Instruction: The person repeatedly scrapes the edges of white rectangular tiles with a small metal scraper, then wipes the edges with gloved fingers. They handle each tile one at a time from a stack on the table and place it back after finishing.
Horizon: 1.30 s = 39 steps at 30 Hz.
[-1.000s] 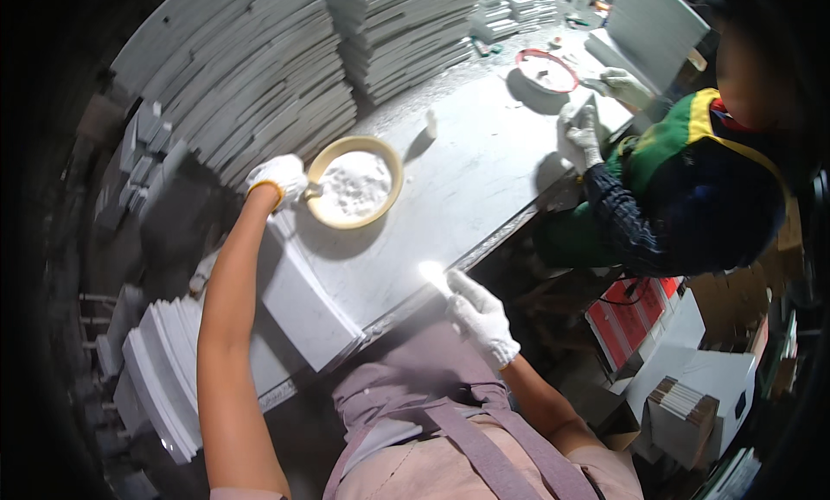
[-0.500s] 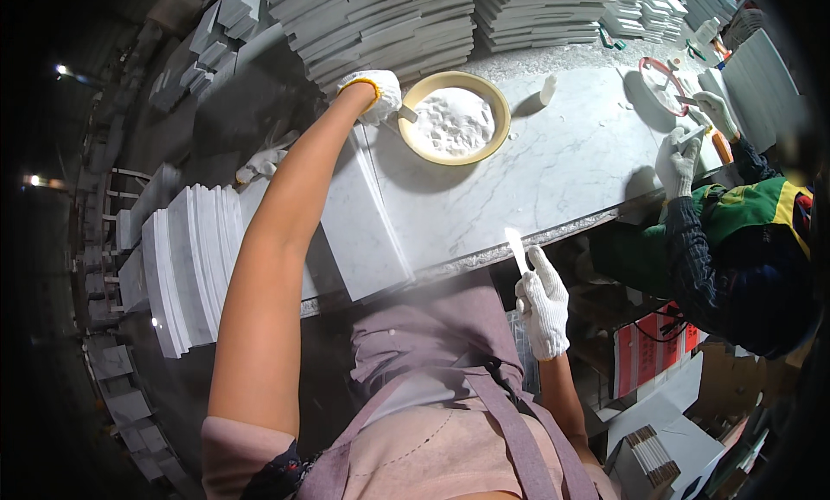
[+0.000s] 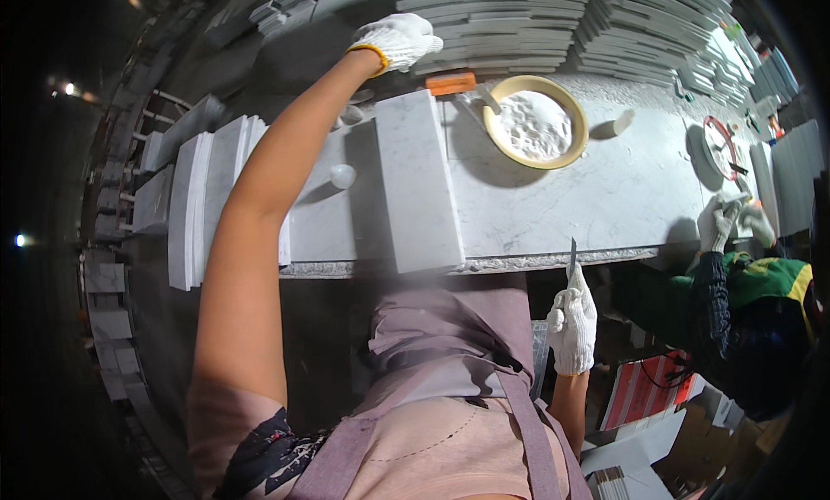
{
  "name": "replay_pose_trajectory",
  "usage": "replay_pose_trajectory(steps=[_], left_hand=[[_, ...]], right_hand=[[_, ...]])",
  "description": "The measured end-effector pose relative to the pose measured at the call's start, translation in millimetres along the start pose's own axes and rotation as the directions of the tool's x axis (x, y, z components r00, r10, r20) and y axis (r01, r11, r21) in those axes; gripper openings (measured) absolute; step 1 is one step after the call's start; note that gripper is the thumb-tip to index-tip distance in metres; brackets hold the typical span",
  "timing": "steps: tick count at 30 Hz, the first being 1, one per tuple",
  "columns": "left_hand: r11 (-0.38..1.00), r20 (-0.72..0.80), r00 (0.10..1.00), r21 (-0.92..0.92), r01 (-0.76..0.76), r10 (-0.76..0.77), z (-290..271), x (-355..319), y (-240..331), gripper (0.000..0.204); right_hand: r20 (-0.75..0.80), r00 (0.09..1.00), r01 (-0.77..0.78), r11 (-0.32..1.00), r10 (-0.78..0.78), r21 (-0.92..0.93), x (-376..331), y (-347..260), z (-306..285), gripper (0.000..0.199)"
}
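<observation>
My left hand [image 3: 396, 42], in a white knit glove with a yellow cuff, reaches far over the table to the left end of a stack of pale marble slabs [image 3: 488, 33]. Its fingers are partly hidden there, so their grip cannot be made out. Below it, a marble slab [image 3: 419, 180] lies across the worktable [image 3: 527, 219]. My gloved right hand [image 3: 573, 327] is closed on a putty knife [image 3: 573, 254], its narrow blade pointing up at the table's front edge. A cream bowl [image 3: 581, 146] of white paste stands to the slab's right, a flat tool [image 3: 489, 98] against its rim.
An orange block-like object [image 3: 450, 83] lies left of the bowl. Small whitish containers [image 3: 342, 176] stand on the table. More slabs [image 3: 190, 210] stand at left. At right, a co-worker's gloved hands [image 3: 722, 219] work near a red-rimmed bowl [image 3: 719, 146].
My left hand has moved from beside the bowl up to the stack's left end, uncovering the orange object. The view has shifted left. The putty knife has turned, its blade now looking thin and dark.
</observation>
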State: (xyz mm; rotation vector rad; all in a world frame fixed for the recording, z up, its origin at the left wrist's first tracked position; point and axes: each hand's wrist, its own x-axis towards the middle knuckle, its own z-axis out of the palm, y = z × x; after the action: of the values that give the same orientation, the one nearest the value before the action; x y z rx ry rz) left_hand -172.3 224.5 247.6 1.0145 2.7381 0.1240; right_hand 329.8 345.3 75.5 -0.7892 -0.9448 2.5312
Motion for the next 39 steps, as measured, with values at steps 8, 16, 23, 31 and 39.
replay_pose_trajectory(steps=[8,16,23,31,39], left_hand=[[0.936,-0.066,0.958,0.201,0.288,-0.281,19.5,-58.8,-101.8,0.06],[0.933,-0.023,0.95,0.183,0.31,-0.312,51.0,-87.4,-192.2,0.037],[0.911,-0.097,0.984,0.372,0.176,-0.15,112.6,-90.3,-236.2,0.054],[0.891,-0.297,0.919,0.294,0.348,-0.261,88.1,-74.7,-237.6,0.024],[0.962,-0.028,0.975,0.159,0.22,-0.218,55.2,-58.6,-160.2,0.053]], right_hand=[[0.093,0.994,-0.059,0.996,0.064,-0.063,27.5,23.9,36.0,0.036],[-0.115,0.896,0.266,0.727,-0.428,-0.633,82.7,28.2,63.1,0.032],[-0.04,0.818,0.405,0.626,-0.573,-0.666,122.6,35.4,34.3,0.025],[-0.072,0.759,0.439,0.589,-0.648,-0.678,145.0,47.8,22.4,0.024],[-0.128,0.705,0.447,0.578,-0.697,-0.683,154.9,44.8,32.4,0.024]])
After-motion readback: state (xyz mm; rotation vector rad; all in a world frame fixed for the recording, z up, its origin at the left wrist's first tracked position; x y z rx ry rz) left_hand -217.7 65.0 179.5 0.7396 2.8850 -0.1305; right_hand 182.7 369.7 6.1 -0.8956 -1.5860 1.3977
